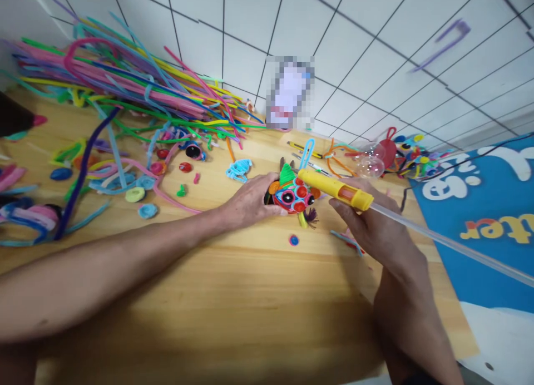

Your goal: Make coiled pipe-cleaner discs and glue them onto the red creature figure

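My left hand (250, 198) rests on the wooden table (233, 296), its fingers closed round the left side of a small colourful pipe-cleaner ball (294, 196) covered in round coiled discs. My right hand (375, 229) grips a yellow hot glue gun (334, 188) with a clear glue stick (450, 243) trailing out to the right. The gun's tip points left and sits just above the ball's top, close to a green coil. A tiny blue and red disc (294, 240) lies on the table just in front of the ball.
A big heap of long coloured pipe cleaners (125, 79) fills the back left. Loose coils and discs (142, 193) lie at the left. Clear plastic spheres (371, 162) and more pipe-cleaner bits sit at the back right. A blue mat (479, 218) covers the right. A tiled wall stands behind.
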Tool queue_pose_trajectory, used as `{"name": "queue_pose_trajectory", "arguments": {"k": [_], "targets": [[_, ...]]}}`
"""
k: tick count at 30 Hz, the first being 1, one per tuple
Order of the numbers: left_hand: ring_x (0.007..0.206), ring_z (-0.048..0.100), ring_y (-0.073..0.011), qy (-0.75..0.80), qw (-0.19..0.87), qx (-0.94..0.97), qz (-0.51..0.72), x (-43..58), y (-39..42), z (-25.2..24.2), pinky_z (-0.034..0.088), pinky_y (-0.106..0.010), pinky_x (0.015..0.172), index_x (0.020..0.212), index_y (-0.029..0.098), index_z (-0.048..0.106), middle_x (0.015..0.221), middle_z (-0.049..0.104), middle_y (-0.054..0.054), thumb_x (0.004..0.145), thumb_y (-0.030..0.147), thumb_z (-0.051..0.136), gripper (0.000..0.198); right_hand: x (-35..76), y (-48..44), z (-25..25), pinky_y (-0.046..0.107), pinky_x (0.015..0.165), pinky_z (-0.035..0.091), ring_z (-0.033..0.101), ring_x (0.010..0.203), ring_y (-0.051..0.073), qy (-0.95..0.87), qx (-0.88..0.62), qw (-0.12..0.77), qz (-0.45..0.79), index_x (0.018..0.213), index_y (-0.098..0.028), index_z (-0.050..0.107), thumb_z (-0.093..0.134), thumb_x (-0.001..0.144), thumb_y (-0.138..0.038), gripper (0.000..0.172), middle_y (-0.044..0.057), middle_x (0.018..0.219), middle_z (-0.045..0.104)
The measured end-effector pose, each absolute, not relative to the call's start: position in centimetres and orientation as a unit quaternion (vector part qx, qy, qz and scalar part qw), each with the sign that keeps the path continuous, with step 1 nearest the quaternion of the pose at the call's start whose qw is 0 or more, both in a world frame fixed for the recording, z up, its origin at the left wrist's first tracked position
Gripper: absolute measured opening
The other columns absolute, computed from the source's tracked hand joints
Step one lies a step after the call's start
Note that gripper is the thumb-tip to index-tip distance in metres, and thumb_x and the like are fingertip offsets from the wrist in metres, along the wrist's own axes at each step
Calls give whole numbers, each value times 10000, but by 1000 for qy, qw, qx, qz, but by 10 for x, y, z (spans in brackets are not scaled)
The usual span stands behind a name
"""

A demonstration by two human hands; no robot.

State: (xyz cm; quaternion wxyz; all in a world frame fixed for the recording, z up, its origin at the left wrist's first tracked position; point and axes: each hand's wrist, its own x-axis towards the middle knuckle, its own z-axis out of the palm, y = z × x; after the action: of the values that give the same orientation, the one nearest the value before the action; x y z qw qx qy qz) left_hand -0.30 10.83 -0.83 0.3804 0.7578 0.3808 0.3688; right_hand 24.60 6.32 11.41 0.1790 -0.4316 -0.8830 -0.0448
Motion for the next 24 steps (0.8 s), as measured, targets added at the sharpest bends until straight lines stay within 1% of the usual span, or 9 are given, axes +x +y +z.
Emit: {"name": "queue_pose_trajectory", "arguments": {"k": [4, 8, 10, 13, 16, 21, 24], "targets": [[1139, 673, -304, 380, 377, 760, 369, -3, 108, -9, 530, -438, 981, 1250, 218, 581, 1207, 715, -86, 766, 378, 867, 585, 247, 62, 116, 387, 743, 561, 734, 969, 274, -882, -426, 199, -34, 1136, -268, 643, 580, 1034, -285, 121, 95, 1118, 749], [1118, 685, -308, 385, 380, 760, 362, -3, 108, -9, 541, -444, 960, 1263, 204, 587, 1201, 718, -109, 774, 405, 856, 593, 257, 54, 124, 433, 824, 582, 725, 997, 292, -844, -457, 278, -34, 1155, -273, 659, 640, 998, -290, 159, 87, 1091, 735], [1126, 688, -308, 382, 377, 762, 364, -4, 108, -8, 545, -440, 959, 1278, 212, 586, 1218, 718, -109, 772, 401, 854, 603, 262, 51, 127, 454, 854, 583, 723, 999, 300, -832, -470, 293, -25, 1150, -274, 673, 653, 989, -300, 164, 80, 1064, 732], [1173, 680, -311, 369, 373, 764, 375, -5, 108, -8, 536, -440, 994, 1329, 218, 565, 1276, 709, -111, 756, 389, 868, 670, 261, 50, 127, 430, 823, 587, 724, 941, 277, -845, -461, 272, 0, 1095, -268, 676, 659, 985, -292, 113, 65, 1023, 730], [1212, 670, -308, 366, 381, 759, 381, -5, 108, -8, 531, -435, 1017, 1382, 213, 531, 1323, 695, -119, 754, 371, 873, 733, 254, 54, 123, 390, 787, 583, 727, 927, 254, -867, -433, 248, 2, 1069, -255, 657, 641, 994, -259, 77, 64, 1041, 739], [1222, 666, -304, 371, 368, 764, 378, -5, 109, -13, 518, -450, 1052, 1353, 218, 549, 1325, 695, -115, 758, 356, 878, 694, 246, 59, 115, 340, 734, 552, 717, 890, 221, -887, -410, 213, -16, 1058, -246, 621, 595, 1028, -255, 40, 60, 1032, 741], [1205, 673, -305, 367, 363, 764, 386, -5, 109, -16, 524, -457, 1047, 1335, 216, 557, 1313, 698, -116, 750, 371, 887, 689, 244, 60, 111, 342, 711, 527, 702, 880, 228, -885, -424, 190, -32, 1071, -246, 610, 563, 1043, -291, 71, 66, 1014, 729]]}}
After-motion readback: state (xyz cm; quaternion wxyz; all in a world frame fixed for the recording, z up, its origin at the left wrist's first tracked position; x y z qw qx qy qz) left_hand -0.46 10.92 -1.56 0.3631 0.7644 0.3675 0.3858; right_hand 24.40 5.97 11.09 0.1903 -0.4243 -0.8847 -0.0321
